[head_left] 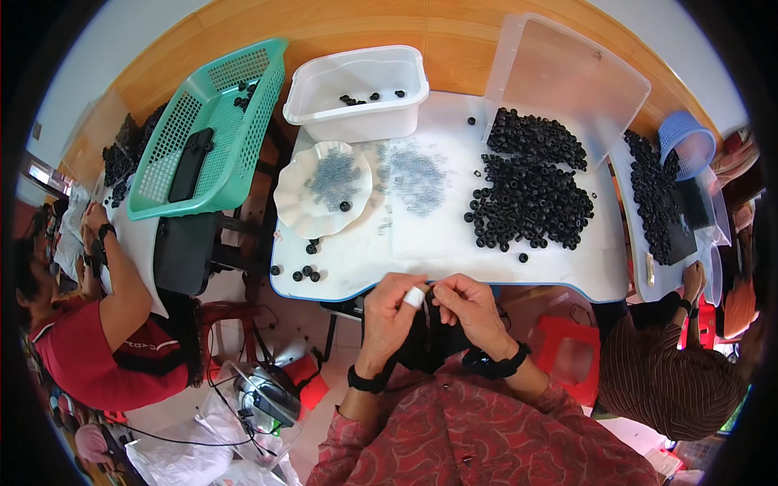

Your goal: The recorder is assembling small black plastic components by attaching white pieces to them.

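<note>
Just off the front edge of the white table [454,259], my left hand [391,312] and my right hand [474,312] are close together with fingertips pinched. Whatever lies between them is too small or hidden to make out. A white wrap [414,297] covers my left thumb. On the table, to the right, spreads a large heap of small black ring-like parts [531,202]. Many tiny thin grey pieces [417,180] are scattered at its middle. More of these fill part of a cream scalloped plate [290,194], along with one black part [344,206]. Several loose black parts [307,270] lie near the left front edge.
A white tub [356,123] with several black parts stands at the back. Behind the heap a clear plastic bin [567,77] is tipped over. Left is a green basket [231,174] holding a black case [193,164]. People work at side tables; a red stool [565,348] stands right.
</note>
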Demonstrator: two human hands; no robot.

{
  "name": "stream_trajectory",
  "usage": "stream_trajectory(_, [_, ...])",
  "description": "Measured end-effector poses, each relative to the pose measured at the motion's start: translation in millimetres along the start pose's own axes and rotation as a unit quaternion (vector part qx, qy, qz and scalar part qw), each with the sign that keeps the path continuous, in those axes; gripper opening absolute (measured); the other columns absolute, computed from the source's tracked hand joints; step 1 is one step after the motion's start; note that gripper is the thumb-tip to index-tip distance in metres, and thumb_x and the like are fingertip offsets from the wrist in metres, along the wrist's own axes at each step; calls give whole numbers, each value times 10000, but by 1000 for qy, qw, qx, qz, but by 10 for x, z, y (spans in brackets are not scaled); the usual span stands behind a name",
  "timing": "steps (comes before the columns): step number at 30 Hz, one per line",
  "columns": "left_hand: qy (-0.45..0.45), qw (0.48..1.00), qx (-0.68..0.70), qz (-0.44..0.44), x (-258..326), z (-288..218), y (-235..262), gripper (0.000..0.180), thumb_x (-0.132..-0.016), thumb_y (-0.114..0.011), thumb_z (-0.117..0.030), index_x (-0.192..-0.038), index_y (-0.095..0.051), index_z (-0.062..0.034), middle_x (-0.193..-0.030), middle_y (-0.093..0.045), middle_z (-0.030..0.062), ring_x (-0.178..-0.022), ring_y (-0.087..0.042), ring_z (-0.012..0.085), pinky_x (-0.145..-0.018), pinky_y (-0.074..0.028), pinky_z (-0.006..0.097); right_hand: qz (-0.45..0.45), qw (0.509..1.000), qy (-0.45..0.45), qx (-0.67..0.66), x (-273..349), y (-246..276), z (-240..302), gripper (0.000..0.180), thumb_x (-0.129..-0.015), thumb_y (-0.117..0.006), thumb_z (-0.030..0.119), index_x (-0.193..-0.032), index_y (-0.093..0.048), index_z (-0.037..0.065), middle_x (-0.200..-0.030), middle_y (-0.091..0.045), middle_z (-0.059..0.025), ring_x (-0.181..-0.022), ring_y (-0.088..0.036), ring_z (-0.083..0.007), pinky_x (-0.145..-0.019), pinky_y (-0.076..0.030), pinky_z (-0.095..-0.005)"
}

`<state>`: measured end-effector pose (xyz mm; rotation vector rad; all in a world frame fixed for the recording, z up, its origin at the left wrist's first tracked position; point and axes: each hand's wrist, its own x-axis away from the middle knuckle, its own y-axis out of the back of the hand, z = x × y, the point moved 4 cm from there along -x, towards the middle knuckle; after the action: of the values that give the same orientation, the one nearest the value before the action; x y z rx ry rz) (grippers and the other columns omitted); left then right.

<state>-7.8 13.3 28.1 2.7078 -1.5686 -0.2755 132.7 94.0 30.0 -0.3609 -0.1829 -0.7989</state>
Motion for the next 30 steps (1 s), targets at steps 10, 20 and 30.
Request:
stream_trajectory(10, [-49, 927, -319, -189, -456, 89, 283, 148, -821, -663, -36, -966, -692, -33, -878, -599, 133, -751, -625, 325, -660, -510, 413, -82, 958, 134, 240, -114, 93, 147, 117, -925, -662, 107, -976, -677, 2, -855, -617, -71, -611, -594, -110, -549, -474, -246])
stream_trajectory(20, [-31, 881, -430, -194, -688, 244, 206, 185, -787, -664, -39, -965, -690, -81, -887, -546, 98, -804, -610, 303, -647, -503, 432, -87, 953, 153, 248, -168, 118, 72, 85, -912, -666, 45, -979, -669, -8, -842, -616, -59, -623, -593, -87, -541, -483, -226])
stream_trajectory(30, [-62, 889, -390, -230, -648, 170, 232, 82, -857, -634, -38, -936, -619, -50, -880, -543, 127, -812, -592, 357, -659, -494, 436, -112, 950, 139, 256, -198, 192, 118, 91, -902, -670, 45, -978, -681, -3, -805, -603, -66, -609, -589, -114, -533, -463, -252])
